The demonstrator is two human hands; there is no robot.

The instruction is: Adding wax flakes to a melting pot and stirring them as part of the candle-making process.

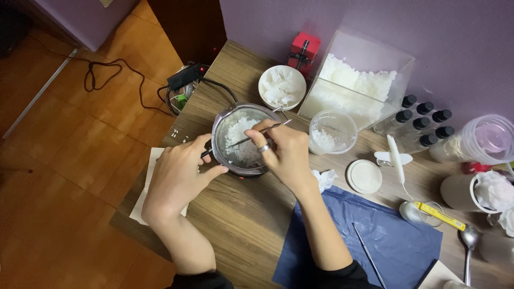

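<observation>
The left hand clasps the handle of the metal pot of white flakes on the counter. The right hand pinches a thin metal rod over it. A white bowl, a clear cup and a clear box of flakes crowd just behind.

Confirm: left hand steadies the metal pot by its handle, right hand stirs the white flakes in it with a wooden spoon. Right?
Not quite. In the head view the right hand holds a thin metal rod, not a wooden spoon. The left hand grips the handle of the metal pot holding white flakes.
</observation>
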